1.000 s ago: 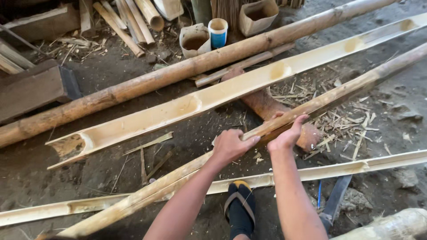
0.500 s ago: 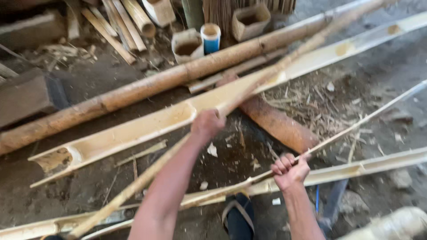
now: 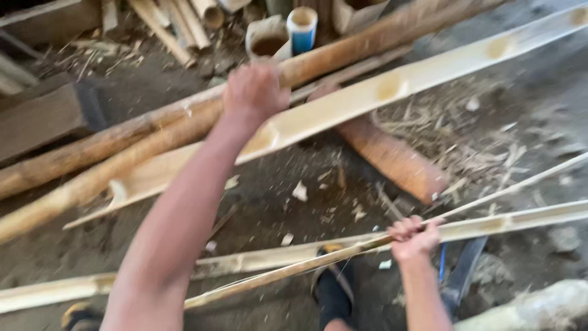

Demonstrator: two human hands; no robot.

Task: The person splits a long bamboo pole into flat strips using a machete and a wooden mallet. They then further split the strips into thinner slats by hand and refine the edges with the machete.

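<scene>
At 12 o'clock a blue-and-white cup [image 3: 302,26] stands just beside a cut bamboo section [image 3: 267,38] with a dark hollow. A short reddish log [image 3: 392,156] lies near centre on the dirt floor [image 3: 275,202], amid chips. Wood offcuts [image 3: 177,21] pile at 11 o'clock; a dark plank [image 3: 43,119] lies at 9 o'clock.

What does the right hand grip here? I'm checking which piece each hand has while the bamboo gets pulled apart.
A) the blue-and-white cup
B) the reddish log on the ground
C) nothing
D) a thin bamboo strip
D: the right hand is closed around a thin bamboo strip running off to the right, while the left hand is raised on the thick bamboo half.
</scene>
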